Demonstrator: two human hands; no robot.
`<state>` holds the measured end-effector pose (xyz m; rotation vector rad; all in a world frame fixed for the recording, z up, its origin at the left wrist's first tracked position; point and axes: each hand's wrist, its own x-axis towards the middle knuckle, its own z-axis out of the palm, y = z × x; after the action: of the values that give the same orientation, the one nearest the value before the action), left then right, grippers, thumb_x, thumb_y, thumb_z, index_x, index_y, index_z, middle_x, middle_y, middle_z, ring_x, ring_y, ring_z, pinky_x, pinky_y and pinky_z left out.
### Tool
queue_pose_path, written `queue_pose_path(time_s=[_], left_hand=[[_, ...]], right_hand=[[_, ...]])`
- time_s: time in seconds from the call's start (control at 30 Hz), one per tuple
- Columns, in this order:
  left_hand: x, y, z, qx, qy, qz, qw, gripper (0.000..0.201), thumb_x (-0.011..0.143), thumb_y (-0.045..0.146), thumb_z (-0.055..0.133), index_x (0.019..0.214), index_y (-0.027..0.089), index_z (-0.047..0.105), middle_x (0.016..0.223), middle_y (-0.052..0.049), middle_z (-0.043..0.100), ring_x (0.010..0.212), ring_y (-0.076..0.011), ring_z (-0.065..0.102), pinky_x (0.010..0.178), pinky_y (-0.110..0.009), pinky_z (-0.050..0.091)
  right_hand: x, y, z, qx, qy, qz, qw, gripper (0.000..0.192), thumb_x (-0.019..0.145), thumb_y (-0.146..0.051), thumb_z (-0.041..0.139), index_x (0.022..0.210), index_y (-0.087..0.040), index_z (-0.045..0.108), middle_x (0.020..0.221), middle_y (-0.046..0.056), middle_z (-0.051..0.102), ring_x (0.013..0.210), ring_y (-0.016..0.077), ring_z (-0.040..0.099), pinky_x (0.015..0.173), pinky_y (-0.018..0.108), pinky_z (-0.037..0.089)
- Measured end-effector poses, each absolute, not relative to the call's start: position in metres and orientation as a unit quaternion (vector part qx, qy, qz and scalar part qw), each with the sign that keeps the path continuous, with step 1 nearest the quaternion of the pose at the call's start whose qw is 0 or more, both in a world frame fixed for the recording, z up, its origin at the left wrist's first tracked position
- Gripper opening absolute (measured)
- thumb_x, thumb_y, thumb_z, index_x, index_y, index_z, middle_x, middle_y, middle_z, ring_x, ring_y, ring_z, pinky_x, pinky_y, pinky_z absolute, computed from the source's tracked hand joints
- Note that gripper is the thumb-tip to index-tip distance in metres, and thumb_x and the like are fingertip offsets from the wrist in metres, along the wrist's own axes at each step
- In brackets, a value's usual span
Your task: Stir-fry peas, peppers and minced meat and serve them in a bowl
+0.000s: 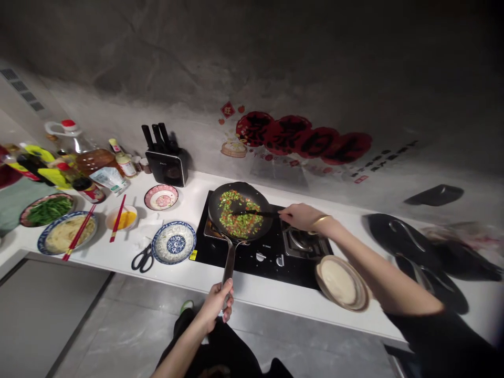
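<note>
- Round black pan (266,226), over the black glass hob's (246,269) left side; likely stiff and fairly heavy.
- Inside, loose diced green-and-orange food (241,226), probably soft and slippery.
- Long silver metal handle (229,262) at six o'clock: best hold, gripped there by the left hand (218,302).
- Slim black utensil (270,214) at three o'clock, clasped in the right hand (298,215).
- Blue-and-white patterned plate (175,243), eight o'clock, presumably fragile.

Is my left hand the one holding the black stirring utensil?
No, the left hand grips the pan handle, while the right hand holds the black utensil.
</note>
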<state>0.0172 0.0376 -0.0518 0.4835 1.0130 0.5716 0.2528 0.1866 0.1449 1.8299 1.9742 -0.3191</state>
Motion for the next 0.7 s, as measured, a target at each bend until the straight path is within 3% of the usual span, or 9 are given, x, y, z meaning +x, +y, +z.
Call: queue_pose_path(time_s=[0.2,0.5,0.7], left_hand=[[0.018,0.037,-0.053,0.219,0.472,0.264,0.812,0.049,0.064,0.065,0.057,0.069,0.019,0.042,0.043,0.009,0.042,0.025,-0.0045,0.033,0.026,-0.018,0.021],[0.018,0.038,-0.051,0.221,0.473,0.264,0.811,0.049,0.065,0.066,0.056,0.069,0.019,0.041,0.043,0.009,0.041,0.025,-0.0044,0.033,0.027,-0.018,0.02],[0.017,0.039,-0.05,0.229,0.476,0.262,0.808,0.049,0.065,0.066,0.056,0.071,0.019,0.042,0.043,0.009,0.042,0.025,-0.0048,0.034,0.027,-0.018,0.019]], right_hand=[[0.266,0.154,0.162,0.639,0.714,-0.106,0.264,0.039,0.085,-0.032,0.037,0.117,-0.026,0.06,0.105,0.004,0.067,0.093,0.0217,0.062,0.078,0.03,0.045],[0.223,0.201,0.097,0.713,0.686,-0.062,0.132,0.047,0.09,-0.033,0.026,0.128,-0.018,0.049,0.114,0.013,0.062,0.101,0.0235,0.058,0.082,0.033,0.043],[0.22,0.198,0.121,0.682,0.703,-0.092,0.178,0.04,0.087,-0.031,0.034,0.116,-0.022,0.06,0.112,0.01,0.063,0.101,0.0232,0.059,0.082,0.032,0.043]])
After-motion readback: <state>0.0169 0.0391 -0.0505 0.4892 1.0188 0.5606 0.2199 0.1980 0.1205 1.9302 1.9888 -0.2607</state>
